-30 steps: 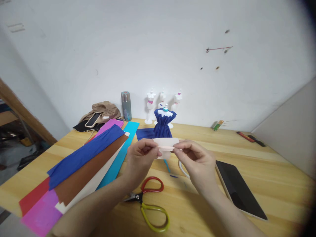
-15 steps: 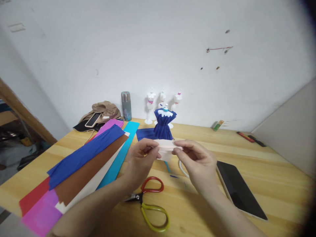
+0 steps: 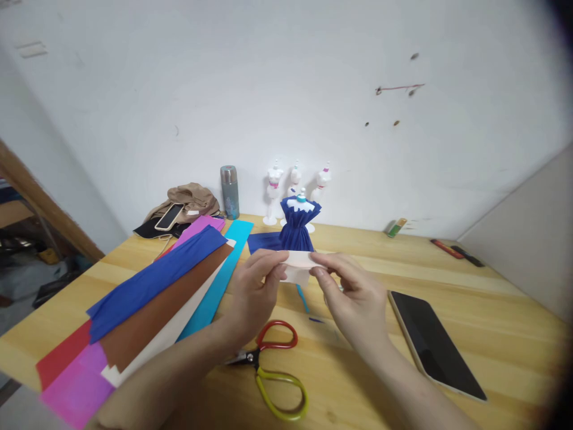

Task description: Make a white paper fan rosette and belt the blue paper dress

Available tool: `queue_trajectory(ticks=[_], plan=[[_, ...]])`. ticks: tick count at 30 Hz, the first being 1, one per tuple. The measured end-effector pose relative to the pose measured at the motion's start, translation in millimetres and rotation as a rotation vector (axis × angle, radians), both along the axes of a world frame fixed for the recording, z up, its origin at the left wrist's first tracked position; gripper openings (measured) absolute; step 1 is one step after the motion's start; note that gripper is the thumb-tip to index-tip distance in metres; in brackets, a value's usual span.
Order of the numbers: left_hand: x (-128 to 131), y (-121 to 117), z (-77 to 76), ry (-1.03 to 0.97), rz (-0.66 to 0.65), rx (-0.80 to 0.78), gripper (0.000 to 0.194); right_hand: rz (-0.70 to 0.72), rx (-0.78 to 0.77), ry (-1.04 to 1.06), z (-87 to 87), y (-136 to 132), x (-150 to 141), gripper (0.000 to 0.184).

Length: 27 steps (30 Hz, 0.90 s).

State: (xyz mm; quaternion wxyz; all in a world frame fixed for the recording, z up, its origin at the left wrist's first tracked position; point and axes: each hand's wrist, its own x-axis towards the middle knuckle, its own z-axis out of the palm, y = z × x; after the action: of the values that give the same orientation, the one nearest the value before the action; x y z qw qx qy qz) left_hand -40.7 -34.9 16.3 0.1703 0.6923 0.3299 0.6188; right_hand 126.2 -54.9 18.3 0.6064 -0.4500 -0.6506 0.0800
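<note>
Both my hands hold a small pale pink paper strip [image 3: 298, 263] above the wooden table [image 3: 492, 298]. My left hand [image 3: 257, 295] pinches its left end with thumb and fingers. My right hand [image 3: 353, 295] pinches its right end. The paper is folded and hangs slightly below my fingers. Just behind it stands a small white mannequin wearing a pleated dark blue paper dress [image 3: 296, 226]. Scissors with a red and a yellow-green handle [image 3: 271, 364] lie on the table below my hands.
Long crepe paper sheets in blue, brown, white, cyan, pink and red [image 3: 147, 298] lie to the left. A dark tablet [image 3: 432, 343] lies at right. Three bare mannequins [image 3: 295, 179], a flask [image 3: 230, 192], a bag with a phone [image 3: 179, 209], glue stick [image 3: 396, 227] stand near the wall.
My hands have drawn a little closer together and the pink paper between them has shortened and shifted slightly up and left. The white ring under my right hand is now hidden.
</note>
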Motion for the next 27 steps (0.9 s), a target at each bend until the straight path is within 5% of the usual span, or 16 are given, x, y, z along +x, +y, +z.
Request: queue_trajectory(ticks=[18, 27], plan=[[0, 4, -3.1, 0.038, 0.056, 0.181, 0.015, -0.039, 0.088, -0.105, -1.1, 1, 0, 0.010], [6, -3, -3.4, -0.166, -0.038, -0.193, 0.012, -0.016, 0.060, -0.017, -8.9, 5, 1, 0.009]])
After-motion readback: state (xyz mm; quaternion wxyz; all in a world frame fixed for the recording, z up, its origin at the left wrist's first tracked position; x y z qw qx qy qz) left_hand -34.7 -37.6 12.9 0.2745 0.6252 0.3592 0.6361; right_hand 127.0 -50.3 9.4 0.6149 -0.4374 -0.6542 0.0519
